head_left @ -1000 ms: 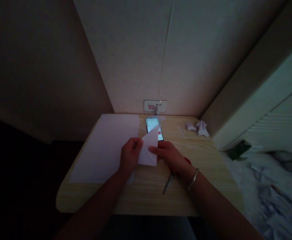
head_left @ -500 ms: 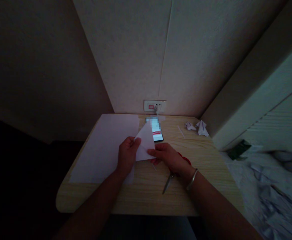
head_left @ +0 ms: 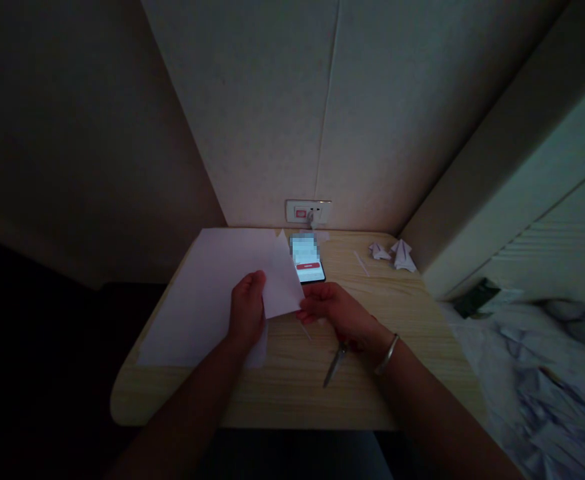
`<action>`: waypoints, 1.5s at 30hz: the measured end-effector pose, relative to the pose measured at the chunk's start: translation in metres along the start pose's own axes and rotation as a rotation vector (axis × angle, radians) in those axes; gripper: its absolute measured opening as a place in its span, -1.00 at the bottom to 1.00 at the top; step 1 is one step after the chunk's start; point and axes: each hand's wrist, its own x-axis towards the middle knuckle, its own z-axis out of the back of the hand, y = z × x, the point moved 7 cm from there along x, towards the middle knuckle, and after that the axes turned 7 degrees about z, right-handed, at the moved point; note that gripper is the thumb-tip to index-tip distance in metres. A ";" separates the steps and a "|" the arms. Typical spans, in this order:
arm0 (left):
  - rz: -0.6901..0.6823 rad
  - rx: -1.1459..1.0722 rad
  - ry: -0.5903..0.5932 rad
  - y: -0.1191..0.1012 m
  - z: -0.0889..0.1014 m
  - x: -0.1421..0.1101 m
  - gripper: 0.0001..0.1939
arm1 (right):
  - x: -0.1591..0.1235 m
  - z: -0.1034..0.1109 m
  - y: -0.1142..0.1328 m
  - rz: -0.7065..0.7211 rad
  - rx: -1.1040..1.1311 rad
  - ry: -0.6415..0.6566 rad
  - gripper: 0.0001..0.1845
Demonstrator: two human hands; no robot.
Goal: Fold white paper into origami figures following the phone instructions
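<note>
Between my hands is a folded white piece of paper [head_left: 281, 283], held above the table with a pointed top corner. My left hand [head_left: 247, 303] grips its left edge, thumb on top. The lower right corner is pinched in my right hand [head_left: 328, 305], which has a bracelet at the wrist. Under my left hand lie large white paper sheets [head_left: 192, 293]. Just beyond the held paper, a phone [head_left: 308, 257] with a lit screen lies flat. Scissors [head_left: 335, 365] rest below my right hand, their handles mostly hidden by it.
Two small folded paper shapes [head_left: 402, 255] stand at the table's back right, near a thin paper strip [head_left: 361, 263]. A wall socket [head_left: 308, 212] with a plug sits behind the wooden table [head_left: 292, 407]. Right of the table is rumpled bedding [head_left: 547, 400] with a dark green packet [head_left: 477, 298].
The held paper has turned and shifted slightly left and down, uncovering more of the phone. My left hand has moved a little left. The right hand keeps its pinch on the corner.
</note>
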 end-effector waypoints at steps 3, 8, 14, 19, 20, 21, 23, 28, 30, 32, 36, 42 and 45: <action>0.007 0.086 0.024 0.001 0.001 0.002 -0.65 | 0.000 0.002 0.004 0.021 -0.039 -0.001 -0.73; 0.127 0.239 0.196 0.010 -0.011 -0.001 -0.62 | 0.003 0.014 0.014 0.139 0.016 -0.191 -0.70; 0.207 0.170 0.226 0.011 -0.018 -0.008 -0.61 | 0.004 0.016 0.013 0.178 0.018 -0.229 -0.83; 0.255 0.113 0.231 0.011 -0.017 -0.007 -0.60 | 0.003 0.015 0.015 0.192 -0.030 -0.146 -0.93; 0.256 0.103 0.228 0.011 -0.017 -0.007 -0.59 | 0.003 0.014 0.016 0.197 -0.046 -0.126 -0.93; 0.254 0.092 0.222 0.010 -0.016 -0.006 -0.59 | 0.002 0.013 0.017 0.205 -0.064 -0.110 -0.94; 0.244 0.069 0.211 0.008 -0.016 -0.006 -0.59 | 0.002 0.012 0.019 0.226 -0.102 -0.085 -0.94; 0.223 0.016 0.212 0.007 -0.016 -0.006 -0.62 | 0.001 0.009 0.023 0.264 -0.192 -0.027 -0.91; 0.216 0.027 0.224 0.008 -0.016 -0.004 -0.64 | 0.002 0.011 0.023 0.273 -0.233 -0.024 -0.90; 0.198 0.040 0.222 0.009 -0.014 -0.002 -0.67 | 0.003 0.013 0.023 0.283 -0.260 -0.024 -0.89; 0.155 0.058 0.201 0.009 -0.012 0.000 -0.72 | 0.004 0.013 0.021 0.292 -0.257 -0.014 -0.87; 0.005 0.126 0.136 -0.002 -0.010 -0.002 -0.76 | 0.002 0.007 0.011 0.161 -0.028 -0.106 -0.65; -0.028 0.138 0.124 -0.005 -0.010 -0.003 -0.76 | 0.004 0.004 0.004 0.122 -0.018 -0.111 -0.56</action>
